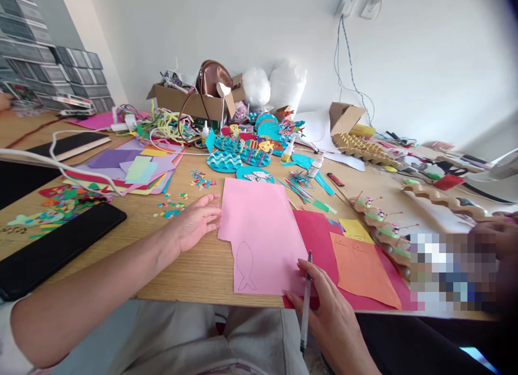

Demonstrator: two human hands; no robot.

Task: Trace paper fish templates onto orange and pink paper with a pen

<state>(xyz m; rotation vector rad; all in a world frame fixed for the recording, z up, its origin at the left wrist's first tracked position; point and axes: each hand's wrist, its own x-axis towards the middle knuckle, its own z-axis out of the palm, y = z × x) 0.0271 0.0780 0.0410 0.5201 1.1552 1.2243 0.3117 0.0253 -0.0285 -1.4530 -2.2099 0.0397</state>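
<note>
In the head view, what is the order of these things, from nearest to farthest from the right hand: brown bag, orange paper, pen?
From the right hand:
1. Pen: held in it.
2. Orange paper: just to its right.
3. Brown bag: far ahead, toward the left.

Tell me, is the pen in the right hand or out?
In: the right hand holds the pen, its shaft crossing the fingers.

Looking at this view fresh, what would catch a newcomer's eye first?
Probably the big pink sheet between the left hand and the right hand, with a fish outline drawn near its lower left corner. Next, perhaps, the pen held in the right hand. Beyond the sheet, bright turquoise discs cluster in front of the cardboard box.
</note>
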